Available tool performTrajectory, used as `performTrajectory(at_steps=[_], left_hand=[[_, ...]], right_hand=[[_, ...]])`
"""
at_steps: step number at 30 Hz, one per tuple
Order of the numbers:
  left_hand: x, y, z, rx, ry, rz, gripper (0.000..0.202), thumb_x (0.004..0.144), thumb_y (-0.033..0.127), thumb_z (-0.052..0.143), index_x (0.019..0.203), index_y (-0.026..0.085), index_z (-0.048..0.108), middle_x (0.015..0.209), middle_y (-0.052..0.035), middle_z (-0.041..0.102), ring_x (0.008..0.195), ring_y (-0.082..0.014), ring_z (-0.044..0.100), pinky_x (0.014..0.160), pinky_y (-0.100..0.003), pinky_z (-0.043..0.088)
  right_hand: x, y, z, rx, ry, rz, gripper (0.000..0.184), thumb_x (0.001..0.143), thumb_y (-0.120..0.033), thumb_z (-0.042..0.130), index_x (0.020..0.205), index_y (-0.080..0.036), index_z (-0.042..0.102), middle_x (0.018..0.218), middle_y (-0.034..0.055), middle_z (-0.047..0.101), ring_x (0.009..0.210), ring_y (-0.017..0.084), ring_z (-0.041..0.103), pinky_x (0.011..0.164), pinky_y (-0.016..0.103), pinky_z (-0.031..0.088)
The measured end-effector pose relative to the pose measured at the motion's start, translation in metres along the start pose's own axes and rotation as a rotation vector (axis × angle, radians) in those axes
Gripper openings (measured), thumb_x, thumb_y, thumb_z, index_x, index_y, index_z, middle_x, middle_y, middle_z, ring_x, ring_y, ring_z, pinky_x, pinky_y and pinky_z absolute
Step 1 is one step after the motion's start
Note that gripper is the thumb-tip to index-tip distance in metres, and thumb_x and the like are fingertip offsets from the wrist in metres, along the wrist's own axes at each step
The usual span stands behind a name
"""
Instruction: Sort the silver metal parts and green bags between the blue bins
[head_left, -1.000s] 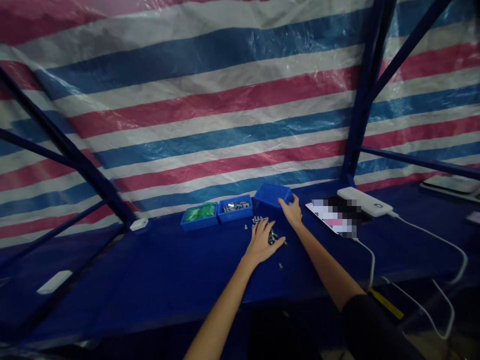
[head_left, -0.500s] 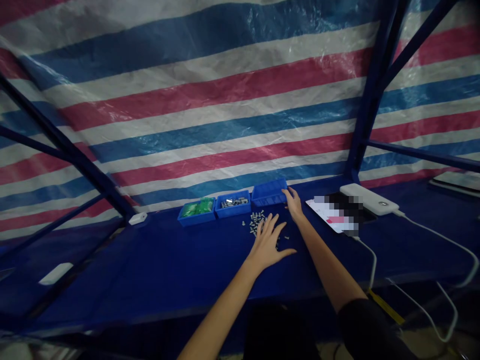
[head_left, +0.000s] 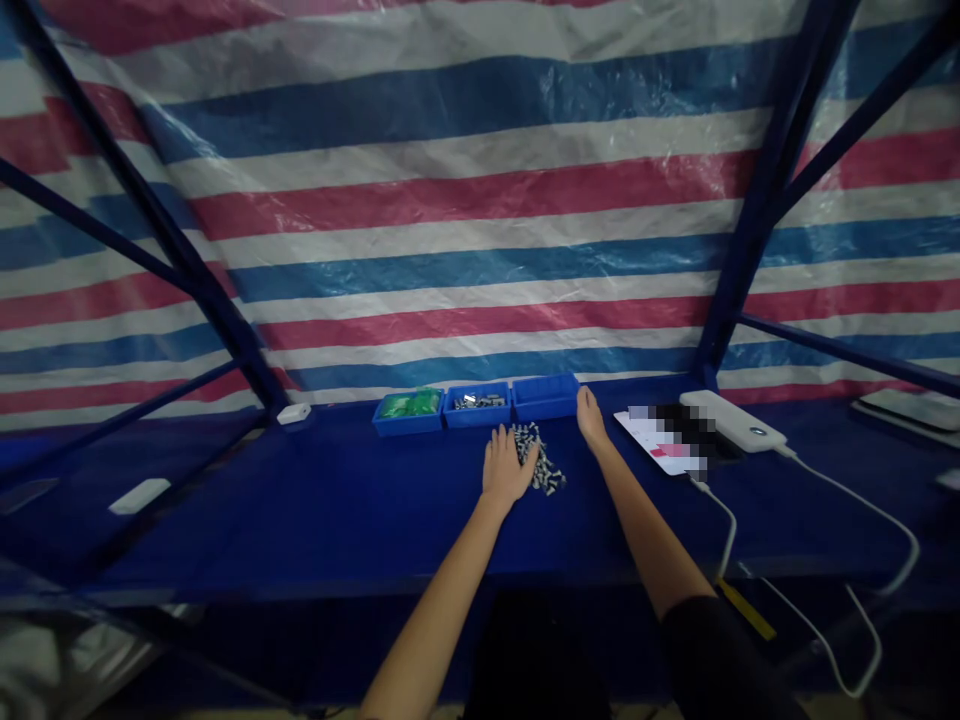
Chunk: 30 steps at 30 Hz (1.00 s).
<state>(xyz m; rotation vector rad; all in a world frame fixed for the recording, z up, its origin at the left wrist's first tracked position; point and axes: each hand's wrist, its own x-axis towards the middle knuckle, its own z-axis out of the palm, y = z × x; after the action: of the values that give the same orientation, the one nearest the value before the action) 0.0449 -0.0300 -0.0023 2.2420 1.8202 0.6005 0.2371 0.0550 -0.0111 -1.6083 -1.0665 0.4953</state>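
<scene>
My left hand [head_left: 510, 466] lies open on the blue tabletop, palm down, its thumb apart from the fingers. Against its right side is a loose pile of small metal screw-like parts [head_left: 541, 460]; the hand covers some of them. At the back, my right hand [head_left: 591, 414] has its fingers closed at the right end of an empty blue bin [head_left: 546, 408]; its fingertips are partly hidden. Left of that bin stands a second blue bin [head_left: 480, 416] with shiny metal pieces. A third blue bin [head_left: 409, 424] holds green packets.
A phone-like device [head_left: 660, 440] and a white power bank [head_left: 731, 422] with white cables lie to the right. Small white objects [head_left: 294, 413] sit on the left. Blue frame posts [head_left: 739, 265] rise at both sides before a striped tarp [head_left: 480, 220].
My left hand has moved left off the pile, uncovering more of the metal parts, which lie closer together. The right bin sits straighter, with my right hand still at its end. The view has shifted.
</scene>
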Motion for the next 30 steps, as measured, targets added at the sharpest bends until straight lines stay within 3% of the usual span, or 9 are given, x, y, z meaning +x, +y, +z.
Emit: performTrajectory(at_steps=[4,8,10,12,15,18,23,27,30], left_hand=[[0.001,-0.002,0.001,-0.023,-0.066,0.104,0.075,0.086,0.060,0.009,0.140,0.010,0.024,0.149,-0.0120,0.017,0.138,-0.0233,0.014,0.113,-0.041,0.014],[0.000,-0.002,-0.001,-0.002,-0.067,0.136,0.072,0.087,0.056,0.007,0.141,0.011,0.022,0.150,-0.0116,0.015,0.139,-0.0229,0.011,0.113,-0.042,0.014],[0.000,-0.001,-0.001,0.021,-0.057,0.141,0.069,0.088,0.054,0.009,0.141,0.011,0.022,0.150,-0.0123,0.015,0.139,-0.0240,0.010,0.112,-0.043,0.015],[0.001,0.002,0.000,0.036,-0.059,0.150,0.066,0.089,0.051,0.013,0.141,0.010,0.022,0.150,-0.0141,0.015,0.138,-0.0252,0.010,0.112,-0.043,0.015],[0.004,0.007,0.002,0.027,-0.071,0.165,0.064,0.090,0.048,0.017,0.140,0.009,0.023,0.149,-0.0164,0.014,0.138,-0.0263,0.011,0.112,-0.044,0.014],[0.008,0.008,0.005,-0.026,-0.072,0.181,0.063,0.090,0.048,0.018,0.140,0.009,0.025,0.149,-0.0161,0.016,0.138,-0.0256,0.011,0.112,-0.043,0.013],[0.015,0.003,0.010,-0.170,-0.039,0.226,0.062,0.090,0.048,0.021,0.138,0.008,0.027,0.148,-0.0170,0.020,0.138,-0.0222,0.017,0.112,-0.040,0.016],[0.016,0.003,0.009,-0.257,0.005,0.196,0.058,0.090,0.045,0.025,0.136,0.011,0.029,0.146,-0.0161,0.026,0.137,-0.0210,0.021,0.112,-0.040,0.019],[0.015,0.007,0.005,-0.281,0.023,0.163,0.057,0.089,0.044,0.028,0.135,0.010,0.031,0.145,-0.0171,0.028,0.136,-0.0219,0.023,0.111,-0.041,0.021]], right_hand=[[-0.022,-0.001,-0.005,0.003,0.032,0.066,0.080,0.074,-0.060,0.047,0.137,-0.013,0.034,0.133,0.0192,0.042,0.124,0.033,0.038,0.101,0.043,0.029],[-0.070,-0.007,-0.019,-0.193,-0.002,-0.105,0.087,0.065,-0.062,0.059,0.136,-0.018,0.035,0.137,0.0194,0.034,0.126,0.037,0.033,0.098,0.050,0.031],[-0.097,-0.010,-0.031,-0.292,-0.042,-0.263,0.076,0.066,-0.061,0.058,0.131,-0.023,0.044,0.136,0.0156,0.038,0.125,0.036,0.035,0.094,0.050,0.034],[-0.119,-0.013,-0.046,-0.368,-0.088,-0.390,0.061,0.066,-0.060,0.060,0.116,-0.026,0.058,0.125,0.0116,0.050,0.116,0.033,0.045,0.090,0.047,0.038],[-0.139,-0.020,-0.063,-0.406,-0.230,-0.378,0.043,0.067,-0.059,0.060,0.093,-0.026,0.068,0.089,0.0052,0.067,0.089,0.024,0.061,0.077,0.036,0.044],[-0.140,-0.024,-0.067,-0.396,-0.357,-0.301,0.037,0.065,-0.052,0.065,0.093,-0.027,0.068,0.077,0.0010,0.069,0.078,0.021,0.064,0.065,0.029,0.045],[-0.119,-0.024,-0.052,-0.274,-0.449,-0.275,0.027,0.070,-0.035,0.063,0.092,-0.020,0.068,0.071,0.0016,0.071,0.074,0.019,0.066,0.068,0.027,0.046],[-0.093,-0.029,-0.047,-0.266,-0.500,-0.312,0.030,0.071,-0.037,0.063,0.094,-0.019,0.068,0.068,0.0025,0.070,0.070,0.020,0.066,0.066,0.026,0.047],[-0.073,-0.038,-0.043,-0.317,-0.311,-0.331,0.043,0.082,-0.042,0.051,0.119,-0.020,0.055,0.072,0.0023,0.069,0.074,0.019,0.065,0.068,0.027,0.046]])
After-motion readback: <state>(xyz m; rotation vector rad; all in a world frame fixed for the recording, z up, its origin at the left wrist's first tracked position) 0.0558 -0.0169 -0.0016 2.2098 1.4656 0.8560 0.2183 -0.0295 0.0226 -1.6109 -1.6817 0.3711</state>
